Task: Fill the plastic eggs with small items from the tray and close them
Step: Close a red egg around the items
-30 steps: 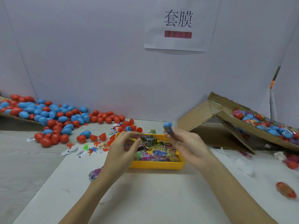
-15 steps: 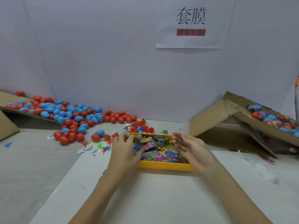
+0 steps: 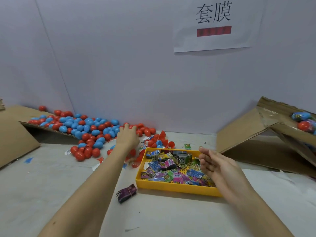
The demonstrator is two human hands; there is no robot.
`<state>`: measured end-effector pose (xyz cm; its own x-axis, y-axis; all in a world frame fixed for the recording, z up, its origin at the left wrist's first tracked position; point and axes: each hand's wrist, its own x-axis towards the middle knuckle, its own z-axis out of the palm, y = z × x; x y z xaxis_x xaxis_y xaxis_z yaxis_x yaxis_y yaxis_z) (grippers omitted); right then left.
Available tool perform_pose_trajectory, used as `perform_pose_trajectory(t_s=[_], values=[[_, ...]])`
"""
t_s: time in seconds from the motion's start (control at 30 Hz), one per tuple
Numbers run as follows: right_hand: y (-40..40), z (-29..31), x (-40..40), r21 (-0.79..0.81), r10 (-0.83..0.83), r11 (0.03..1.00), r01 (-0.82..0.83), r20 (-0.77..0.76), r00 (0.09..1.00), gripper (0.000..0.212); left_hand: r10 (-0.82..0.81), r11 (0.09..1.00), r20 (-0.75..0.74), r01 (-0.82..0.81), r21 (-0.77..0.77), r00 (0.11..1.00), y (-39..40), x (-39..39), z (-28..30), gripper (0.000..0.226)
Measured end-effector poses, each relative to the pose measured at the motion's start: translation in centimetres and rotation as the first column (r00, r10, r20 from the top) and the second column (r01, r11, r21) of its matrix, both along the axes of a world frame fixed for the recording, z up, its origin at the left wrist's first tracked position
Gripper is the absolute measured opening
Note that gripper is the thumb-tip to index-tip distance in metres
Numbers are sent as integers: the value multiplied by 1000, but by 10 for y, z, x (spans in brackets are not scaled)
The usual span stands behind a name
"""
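A yellow tray (image 3: 172, 186) of small coloured packets sits in the middle of the table. A heap of red and blue plastic eggs (image 3: 82, 127) spreads from a cardboard flap at the back left to the wall. My left hand (image 3: 127, 136) reaches over the heap's right end, fingers spread on the red eggs there; I cannot tell whether it grips one. Loose egg halves (image 3: 161, 141) lie just behind the tray. My right hand (image 3: 214, 165) hovers over the tray's right side, fingers apart and empty.
A tilted cardboard box (image 3: 266, 132) at the right holds wrapped eggs (image 3: 303, 120). A dark purple bundle of packets (image 3: 126, 193) lies left of the tray's front corner. Paper scraps and tags litter the table by the heap. A white wall with a sign stands behind.
My right hand no longer holds the blue egg it had a second ago. My left hand has left the tray and stretched out to the egg heap. The view has swung left.
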<state>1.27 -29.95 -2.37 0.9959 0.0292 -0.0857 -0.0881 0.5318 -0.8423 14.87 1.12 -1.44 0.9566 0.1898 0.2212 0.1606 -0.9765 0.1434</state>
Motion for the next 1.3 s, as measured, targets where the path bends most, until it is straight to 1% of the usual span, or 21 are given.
perform_pose_trajectory(t_s=[0.1, 0.2, 0.33, 0.43, 0.5, 0.6, 0.67, 0.7, 0.73, 0.77, 0.8, 0.87, 0.9, 0.93, 0.97, 1.0, 1.03, 1.13, 1.2, 1.27, 1.3], values=[[-1, -2, 3, 17, 9, 1000, -10, 12, 1000, 28, -54, 994, -55, 59, 93, 997, 11, 26, -8, 50], [0, -5, 6, 20, 15, 1000, -15, 19, 1000, 28, -91, 991, -97, 99, 87, 991, 10, 43, -21, 54], [-2, -5, 5, 19, 17, 1000, -18, 29, 999, 28, -125, 992, -21, 126, 14, 992, 9, 50, -25, 61], [-1, -5, 4, 28, 23, 999, -24, 31, 999, 27, -163, 986, -5, 163, 32, 987, 12, 46, -20, 66], [0, -3, 3, 37, 25, 999, -26, 30, 999, 28, -189, 982, 7, 189, 22, 982, 11, 38, -16, 56], [0, 0, 0, 40, 28, 999, -29, 35, 999, 28, -215, 976, 48, 216, -24, 975, 1, 15, -1, 33], [0, 1, -1, 32, 30, 999, -32, 43, 999, 28, -252, 959, 167, 269, -92, 953, -9, -7, 10, 29], [0, 0, -2, 26, 30, 999, -31, 47, 998, 28, -263, 939, 243, 305, -158, 934, -16, -22, 15, 28], [1, 0, -3, 18, 25, 999, -26, 50, 998, 28, -263, 904, 312, 346, -250, 913, -25, -39, 21, 26], [1, 0, -3, 2, 17, 1000, -17, 57, 998, 28, -257, 847, 363, 390, -362, 896, -36, -57, 26, 23], [1, -1, -4, -29, 11, 1000, -9, 68, 998, 28, -256, 761, 396, 436, -480, 882, -47, -76, 27, 21], [5, -1, -7, -142, 0, 990, 16, 111, 994, 29, -279, 528, 455, 531, -663, 846, -71, -115, 25, 21], [7, 0, -9, -219, -9, 975, 42, 150, 989, 28, -286, 419, 486, 564, -711, 826, -83, -132, 21, 23], [10, 0, -12, -305, -18, 949, 83, 208, 978, 25, -291, 331, 508, 583, -742, 811, -95, -147, 18, 25], [13, -1, -15, -385, -24, 913, 137, 286, 958, 24, -302, 265, 518, 593, -761, 800, -106, -157, 13, 27], [15, -1, -19, -451, -8, 872, 189, 372, 928, 26, -319, 223, 522, 598, -769, 791, -115, -164, 9, 28], [18, -1, -22, -501, 30, 836, 224, 450, 893, 31, -338, 203, 529, 609, -767, 779, -122, -167, 6, 29], [25, -1, -28, -574, 153, 776, 262, 573, 805, 44, -371, 178, 547, 636, -751, 750, -126, -170, 0, 27], [27, -1, -28, -590, 168, 756, 283, 592, 788, 43, -353, 163, 556, 635, -755, 752, -122, -170, -3, 24], [27, -1, -29, -586, 154, 766, 265, 567, 809, 36, -327, 148, 551, 617, -773, 768, -118, -172, -3, 21], [27, -2, -29, -589, 145, 765, 261, 553, 821, 32, -314, 117, 543, 599, -792, 779, -116, -172, -3, 21]])
